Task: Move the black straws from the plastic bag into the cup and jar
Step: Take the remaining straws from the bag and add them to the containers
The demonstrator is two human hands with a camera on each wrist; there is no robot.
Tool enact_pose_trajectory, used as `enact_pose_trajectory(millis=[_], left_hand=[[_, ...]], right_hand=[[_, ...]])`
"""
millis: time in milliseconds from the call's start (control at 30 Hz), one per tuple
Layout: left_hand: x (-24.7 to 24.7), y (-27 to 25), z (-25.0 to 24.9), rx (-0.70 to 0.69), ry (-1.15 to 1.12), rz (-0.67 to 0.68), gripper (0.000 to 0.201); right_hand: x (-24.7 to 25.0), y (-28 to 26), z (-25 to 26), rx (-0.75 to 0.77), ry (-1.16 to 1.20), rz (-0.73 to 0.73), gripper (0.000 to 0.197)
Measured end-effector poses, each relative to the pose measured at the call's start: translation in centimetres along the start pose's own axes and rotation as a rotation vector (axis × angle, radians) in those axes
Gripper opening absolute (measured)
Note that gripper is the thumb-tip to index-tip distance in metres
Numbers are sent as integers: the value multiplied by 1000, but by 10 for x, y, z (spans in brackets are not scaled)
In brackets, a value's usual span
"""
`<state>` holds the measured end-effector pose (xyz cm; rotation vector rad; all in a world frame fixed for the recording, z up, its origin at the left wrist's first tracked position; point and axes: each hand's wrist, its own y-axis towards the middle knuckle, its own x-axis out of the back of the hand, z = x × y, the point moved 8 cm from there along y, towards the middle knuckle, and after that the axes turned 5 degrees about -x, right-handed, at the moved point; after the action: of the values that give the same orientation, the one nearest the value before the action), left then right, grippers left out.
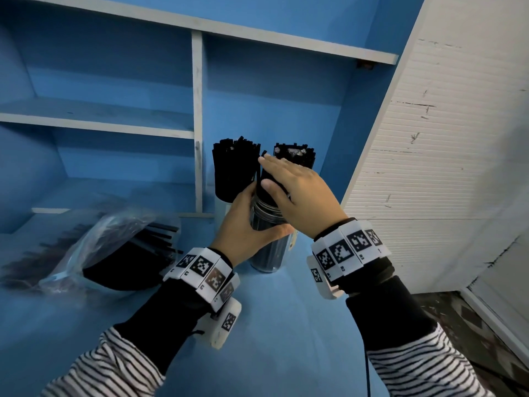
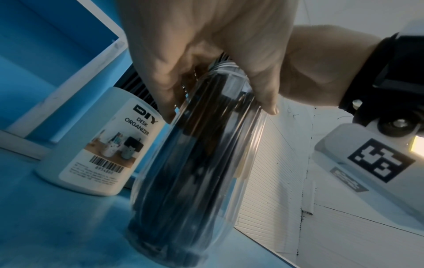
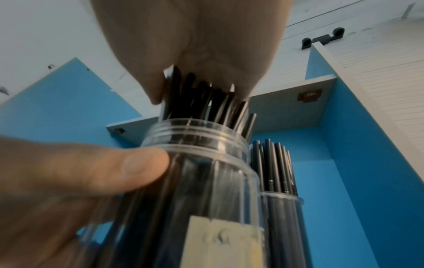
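Note:
My left hand (image 1: 243, 224) grips the clear jar (image 1: 267, 253) around its upper body, thumb on the right side. The jar (image 2: 195, 163) is packed with black straws, and its base is down on the blue shelf surface. My right hand (image 1: 297, 190) lies flat over the straw tops (image 3: 201, 98) with straight fingers, its thumb (image 3: 137, 163) against the jar neck (image 3: 206, 137). Left of the jar, the white desk-organizer cup (image 2: 98, 145) holds a full bundle of black straws (image 1: 232, 170). The plastic bag (image 1: 114, 245), with black straws inside, lies on its side at the left.
Behind and right of the jar, a second clear container (image 3: 282, 208) holds more black straws (image 1: 294, 154). A white shelf divider (image 1: 197, 124) rises just left of the cup. A white slatted panel (image 1: 429, 138) closes off the right side.

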<state>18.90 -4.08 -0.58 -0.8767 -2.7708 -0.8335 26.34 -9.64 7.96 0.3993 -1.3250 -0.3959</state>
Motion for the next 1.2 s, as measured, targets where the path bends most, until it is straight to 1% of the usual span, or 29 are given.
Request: enact_pose_trajectory(millis=[67, 133, 167, 233, 267, 300, 333, 367, 433, 467, 500, 533, 600, 633, 700, 767, 800, 867, 900, 967, 1067, 1133, 1200], left_hand=[[0, 1, -2, 1, 9, 24, 94], [2, 0, -4, 32, 10, 77, 88], [4, -2, -6, 54, 6, 109, 93], [16, -7, -7, 96, 15, 137, 117], [25, -11, -9, 116, 42, 131, 123], [36, -16, -10, 132, 70, 107, 122], [50, -21, -13, 140, 83, 64, 114], [66, -27, -16, 136, 81, 4, 102], [102, -37, -24, 95, 109, -89, 69], [118, -42, -29, 64, 164, -105, 53], [132, -47, -34, 38, 235, -104, 42], [147, -52, -36, 18, 307, -102, 35], [174, -61, -37, 10, 409, -123, 29], [187, -66, -35, 18, 450, -140, 28], [209, -74, -24, 55, 519, -155, 29], [226, -83, -7, 108, 530, -129, 28], [228, -86, 1, 132, 506, -88, 32], [229, -94, 15, 163, 400, -7, 50], [229, -98, 20, 173, 344, 8, 55], [232, -104, 26, 177, 292, -7, 53], [241, -108, 29, 174, 295, -105, 43], [243, -108, 24, 144, 293, -171, 43], [245, -108, 19, 127, 315, -213, 43]], right_hand=[[-2, 0, -2, -11, -13, 15, 56], [0, -2, -1, -19, -7, 21, 60], [0, -3, 0, -41, 8, 30, 62], [5, -6, 4, -89, 30, 23, 69], [10, -6, 7, -97, 44, -6, 71], [16, -7, 12, -88, 72, -55, 71], [24, -8, 19, -64, 104, -125, 69], [31, -9, 26, -25, 129, -210, 64], [41, -12, 43, 65, 166, -361, 48], [41, -13, 53, 101, 196, -402, 40], [38, -15, 62, 125, 243, -414, 32], [31, -15, 71, 132, 306, -400, 26], [6, -15, 87, 97, 453, -311, 14], [-11, -14, 94, 64, 512, -233, 11], [-53, -12, 108, 9, 580, -21, 10], [-92, -10, 121, -6, 583, 176, 11], [-109, -9, 126, -15, 565, 260, 13], [-137, -5, 134, -33, 509, 397, 19], [-148, -3, 138, -38, 483, 441, 22], [-164, 4, 145, -45, 418, 502, 29], [-180, 10, 157, -15, 350, 565, 46], [-190, 10, 162, 0, 350, 589, 54], [-200, 9, 160, -31, 328, 602, 60]])
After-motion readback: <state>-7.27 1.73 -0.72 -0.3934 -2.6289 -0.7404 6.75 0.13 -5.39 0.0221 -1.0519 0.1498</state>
